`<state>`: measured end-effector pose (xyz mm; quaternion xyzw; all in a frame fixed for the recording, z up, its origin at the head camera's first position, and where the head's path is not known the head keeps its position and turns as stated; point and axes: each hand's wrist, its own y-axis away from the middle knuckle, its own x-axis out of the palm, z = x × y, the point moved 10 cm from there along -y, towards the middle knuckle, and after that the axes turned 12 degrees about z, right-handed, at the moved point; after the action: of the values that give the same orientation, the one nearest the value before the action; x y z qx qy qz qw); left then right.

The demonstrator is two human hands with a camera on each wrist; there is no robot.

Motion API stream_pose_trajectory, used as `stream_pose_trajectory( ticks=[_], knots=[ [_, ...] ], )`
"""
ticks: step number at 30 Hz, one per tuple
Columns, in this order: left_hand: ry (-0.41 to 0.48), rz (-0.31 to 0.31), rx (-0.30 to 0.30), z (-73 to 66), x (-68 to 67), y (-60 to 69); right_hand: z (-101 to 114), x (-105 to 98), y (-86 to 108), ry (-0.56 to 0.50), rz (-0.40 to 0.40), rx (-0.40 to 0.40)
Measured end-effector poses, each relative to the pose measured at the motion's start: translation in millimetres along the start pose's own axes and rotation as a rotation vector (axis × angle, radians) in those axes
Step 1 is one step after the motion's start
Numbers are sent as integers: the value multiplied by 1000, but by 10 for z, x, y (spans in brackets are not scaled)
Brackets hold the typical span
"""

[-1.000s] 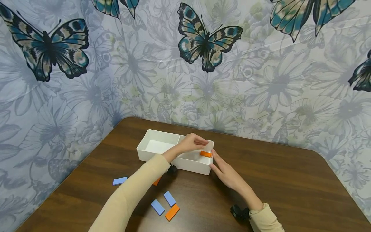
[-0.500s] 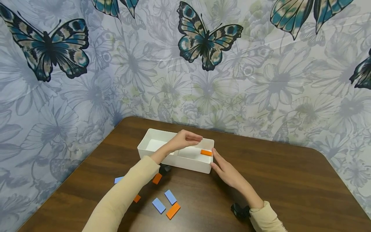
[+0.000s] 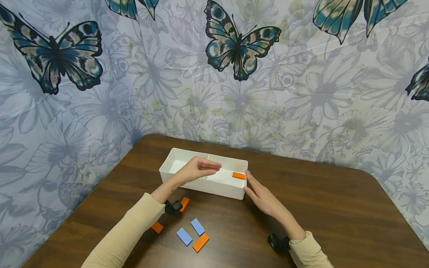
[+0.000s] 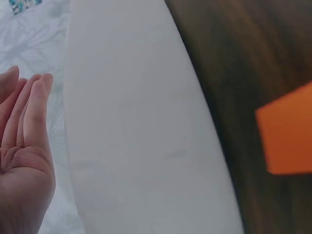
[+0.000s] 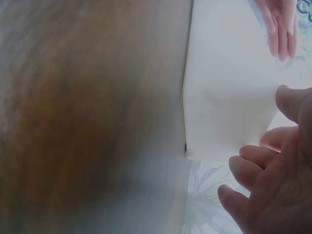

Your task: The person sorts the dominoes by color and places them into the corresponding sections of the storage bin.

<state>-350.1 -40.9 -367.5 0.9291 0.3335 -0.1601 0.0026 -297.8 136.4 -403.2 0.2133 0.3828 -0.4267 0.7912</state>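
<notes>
A white two-compartment box point(image 3: 222, 190) stands on the table. One orange block point(image 3: 239, 175) lies at the right end of its right compartment. Above the box, near the divider, my left hand point(image 3: 197, 169) hovers with straight fingers and holds nothing. The left wrist view shows the same hand point(image 4: 27, 146) beyond the box's white wall point(image 4: 136, 122). My right hand point(image 3: 266, 201) rests fingers and thumb against the box's right end, without gripping it. In the right wrist view, the fingers of the right hand point(image 5: 282, 180) are slightly bent beside the box.
In front of the box lie two blue blocks point(image 3: 184, 236) and an orange block point(image 3: 200, 242). Further left, two more orange blocks, one point(image 3: 184, 204) by the wrist camera, another point(image 3: 157, 227) partly behind the left sleeve. A patterned cloth point(image 3: 234, 104) hangs behind the table point(image 3: 335, 208).
My left hand has moved left from over the right compartment toward the divider, away from the orange block inside. The left forearm now hides the far-left blue block. The right hand stays put.
</notes>
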Motion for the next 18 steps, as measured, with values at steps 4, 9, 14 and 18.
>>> stream_pose_trajectory(
  ticks=[4,9,14,18],
  knots=[
    [-15,-16,3,35,-7,173,11,6,4,4,-5,-7],
    [-14,-26,-8,6,-33,417,20,12,3,8,-4,-9],
    [-3,-29,-44,15,-95,667,19,3,8,2,1,1],
    [6,-15,-57,90,-121,824,22,-9,16,-4,-2,3]
  ],
)
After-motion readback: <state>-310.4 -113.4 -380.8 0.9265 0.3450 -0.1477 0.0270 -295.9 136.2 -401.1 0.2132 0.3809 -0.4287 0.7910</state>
